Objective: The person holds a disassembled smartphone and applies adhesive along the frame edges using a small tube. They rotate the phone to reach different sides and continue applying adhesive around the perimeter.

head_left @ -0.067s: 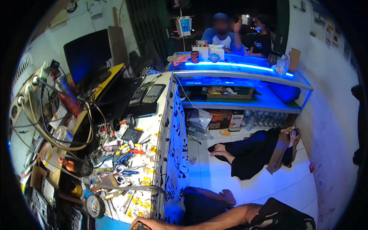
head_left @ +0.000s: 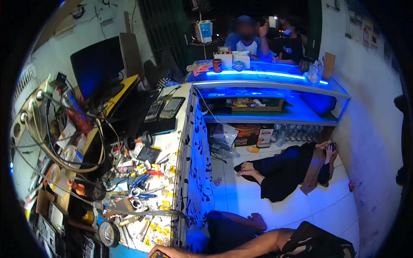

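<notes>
My right arm comes in from the lower right out of a dark patterned sleeve. At the bottom edge my right hand (head_left: 168,252) is closed on a black object with yellow trim (head_left: 159,255), mostly cut off by the frame. The hand is beside the near end of a cluttered white workbench (head_left: 170,234). On the bench lie blue-handled pliers (head_left: 140,179), a wide brush (head_left: 122,206) and a round magnifier (head_left: 109,233). My left hand is out of view.
Phones with exposed backs (head_left: 173,107) lie farther up the bench, near a dark monitor (head_left: 97,64). Looped cables (head_left: 101,148) hang at left. A blue-lit glass counter (head_left: 275,81) stands ahead, two people behind it. Another person (head_left: 279,172) lies on the tiled floor.
The whole view has shifted very slightly. My right hand stays at the bottom edge, still on the black and yellow object.
</notes>
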A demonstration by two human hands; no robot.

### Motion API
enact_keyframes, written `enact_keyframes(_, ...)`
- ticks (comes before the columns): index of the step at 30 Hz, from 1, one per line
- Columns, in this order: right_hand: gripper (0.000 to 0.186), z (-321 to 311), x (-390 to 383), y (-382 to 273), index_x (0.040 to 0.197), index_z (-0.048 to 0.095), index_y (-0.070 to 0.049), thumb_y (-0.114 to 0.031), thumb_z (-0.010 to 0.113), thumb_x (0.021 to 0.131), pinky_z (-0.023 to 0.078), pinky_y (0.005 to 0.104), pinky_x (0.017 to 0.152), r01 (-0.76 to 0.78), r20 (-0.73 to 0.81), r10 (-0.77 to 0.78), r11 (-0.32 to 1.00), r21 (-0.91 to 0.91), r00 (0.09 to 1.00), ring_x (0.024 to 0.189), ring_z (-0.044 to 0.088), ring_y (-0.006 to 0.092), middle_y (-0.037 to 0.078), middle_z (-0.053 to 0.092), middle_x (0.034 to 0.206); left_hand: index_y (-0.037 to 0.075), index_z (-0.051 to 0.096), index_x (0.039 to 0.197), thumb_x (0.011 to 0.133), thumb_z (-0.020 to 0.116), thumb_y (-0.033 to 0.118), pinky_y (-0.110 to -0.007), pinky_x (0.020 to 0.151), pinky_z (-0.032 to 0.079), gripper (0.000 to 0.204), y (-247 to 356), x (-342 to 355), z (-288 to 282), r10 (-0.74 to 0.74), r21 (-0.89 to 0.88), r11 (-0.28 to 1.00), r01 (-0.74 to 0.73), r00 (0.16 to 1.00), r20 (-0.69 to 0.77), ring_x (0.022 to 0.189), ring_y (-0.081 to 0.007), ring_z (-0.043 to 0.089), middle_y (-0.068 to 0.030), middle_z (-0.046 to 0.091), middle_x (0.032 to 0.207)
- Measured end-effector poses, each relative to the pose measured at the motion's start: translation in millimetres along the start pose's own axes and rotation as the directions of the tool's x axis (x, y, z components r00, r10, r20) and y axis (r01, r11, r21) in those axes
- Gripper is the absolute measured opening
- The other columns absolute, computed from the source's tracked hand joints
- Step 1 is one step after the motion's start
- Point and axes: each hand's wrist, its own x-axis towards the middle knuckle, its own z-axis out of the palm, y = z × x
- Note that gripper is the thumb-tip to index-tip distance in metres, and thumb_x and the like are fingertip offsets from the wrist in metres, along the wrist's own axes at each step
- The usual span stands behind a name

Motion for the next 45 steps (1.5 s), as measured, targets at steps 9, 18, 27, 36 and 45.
enact_keyframes(9, 0.056, -2, 2, -7, 0.122, 0.05, 0.001, -0.018, 0.075, 0.075, 0.046, 0.0342, 0.089, 0.207, -0.07, -0.217, 0.971, -0.122, 0.974, 0.102, 0.055, 0.0204, 0.014, 0.059, 0.11, -0.005, 0.052, 0.125, 0.088, 0.066, 0.022, -0.038, 0.093, 0.047, 0.048, 5, 10, 1, 0.029, -0.129, 0.991, -0.02, 0.998, 0.064, 0.105, -0.025, 0.058, -0.0181, 0.059, 0.116)
enact_keyframes(18, 0.052, -6, 8, 6, 0.128, 0.034, -0.008, -0.008, 0.061, 0.085, 0.043, 0.0241, 0.046, 0.305, -0.108, -0.333, 0.928, -0.216, 0.937, 0.054, 0.05, 0.0076, 0.004, 0.051, 0.086, -0.005, 0.052, 0.125, 0.089, 0.066, 0.02, -0.037, 0.092, 0.048, 0.046, 11, 8, 0, 0.021, -0.145, 0.989, -0.015, 0.999, 0.034, 0.104, -0.0248, 0.058, -0.0186, 0.058, 0.117)
enact_keyframes(27, 0.048, -13, 11, -46, 0.125, 0.039, -0.006, -0.005, 0.064, 0.084, 0.045, 0.0319, 0.083, 0.091, 0.174, -0.085, 0.996, -0.025, 0.981, 0.095, 0.051, 0.0135, 0.007, 0.053, 0.096, -0.006, 0.048, 0.126, 0.083, 0.066, 0.014, -0.036, 0.089, 0.049, 0.051, 15, -3, 21, 0.213, -0.34, 0.923, -0.18, 0.975, 0.062, 0.1, -0.0242, 0.059, -0.018, 0.058, 0.114)
enact_keyframes(36, 0.053, -13, 7, -49, 0.126, 0.037, 0.001, -0.002, 0.064, 0.081, 0.048, 0.0254, 0.081, -0.023, 0.226, 0.005, 0.997, 0.076, 0.974, 0.094, 0.055, 0.009, 0.008, 0.056, 0.104, -0.005, 0.055, 0.112, 0.072, 0.072, 0.008, -0.026, 0.075, 0.048, 0.046, 36, -19, 19, 0.23, -0.306, 0.905, -0.295, 0.945, -0.232, 0.08, -0.0133, 0.06, -0.0074, 0.063, 0.093)
enact_keyframes(45, 0.051, -12, 14, -58, 0.119, 0.039, -0.002, -0.008, 0.067, 0.077, 0.048, 0.0276, 0.069, 0.003, 0.185, -0.009, 0.999, 0.033, 0.983, 0.08, 0.054, 0.0094, 0.007, 0.057, 0.086, -0.007, 0.055, 0.114, 0.065, 0.072, 0.005, -0.029, 0.076, 0.051, 0.053, 36, -25, 23, 0.211, -0.315, 0.899, -0.304, 0.931, -0.296, 0.082, -0.0167, 0.063, -0.0101, 0.065, 0.095)
